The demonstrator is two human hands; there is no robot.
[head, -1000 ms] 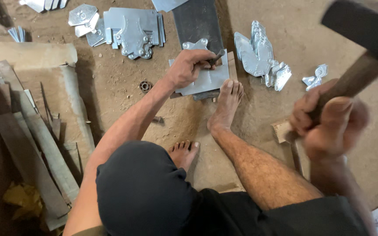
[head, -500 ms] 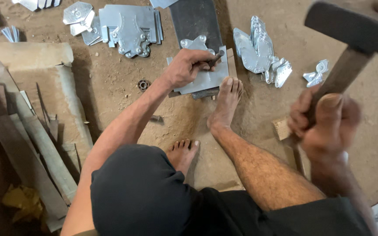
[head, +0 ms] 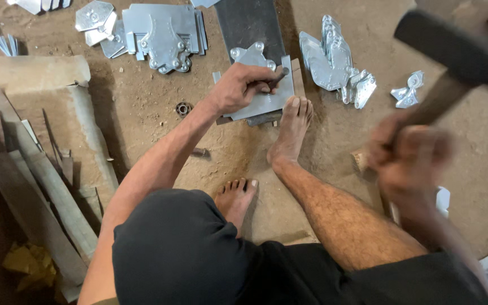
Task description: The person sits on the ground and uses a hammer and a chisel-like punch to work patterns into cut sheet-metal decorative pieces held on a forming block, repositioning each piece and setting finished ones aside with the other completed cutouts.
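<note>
The left hand [head: 243, 86] presses a dark punch [head: 277, 77] onto a grey metal plate [head: 266, 101] that lies on the dirt floor [head: 142, 113], just beside the toes of the right foot [head: 290, 129]. The right hand [head: 410, 164], blurred, is closed around the wooden handle of a hammer [head: 453, 53], raised well apart from the plate. More shiny metal pieces [head: 334, 59] lie near, beyond the plate.

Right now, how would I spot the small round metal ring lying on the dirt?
Start at the dark steel plate at top centre. Go down-left, past the left hand that presses a sheet. The ring lies alone on bare dirt, round and dark, unlike the flat shiny cut-outs above.
</note>
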